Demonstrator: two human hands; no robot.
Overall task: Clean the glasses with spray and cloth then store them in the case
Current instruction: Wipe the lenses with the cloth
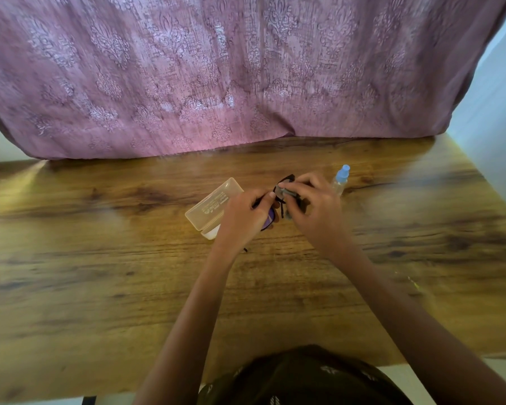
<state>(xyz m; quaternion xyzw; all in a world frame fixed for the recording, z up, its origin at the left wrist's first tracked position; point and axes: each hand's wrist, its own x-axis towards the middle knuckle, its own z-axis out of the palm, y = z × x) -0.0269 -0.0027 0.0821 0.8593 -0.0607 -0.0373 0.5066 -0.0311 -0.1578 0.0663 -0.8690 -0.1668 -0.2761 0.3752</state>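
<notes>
Person at a wooden bench (100,258), both forearms stretched out over it. A translucent plastic case (214,204) with dark print on its top lies flat on the bench at a slant; I take it as my marker. Just right of the case, lifted off the wood, the glasses (281,207) are held between the two hands: black frame, with a purple-tinted lens showing at the end nearer the person. The left hand (243,217) is right beside the case and partly covers its right-hand edge, its fingers (268,200) curled round the near end of the frame and clamped on it. The right hand (313,209) sits a little further right of the case, its fingers (301,182) bent and pinched on a small grey cloth (288,193), which is pressed against the far lens of the glasses. A thin dark bit of the frame pokes out below the left wrist; the rest of that side is hidden by the hand. I cannot tell from here whether the case lid is latched; a white part shows under its near corner. The spray bottle (340,182), clear with a pale blue cap, stands upright on the bench to the right of the case, just beyond the right hand and apart from it. Behind the case, along the far edge of the bench, hangs a mauve patterned drape (216,83). Well to the right of the case a pale wall (494,112) shows. On the person's side of the case, at the near bench edge, a dark garment with white print (304,375) is in sight.
</notes>
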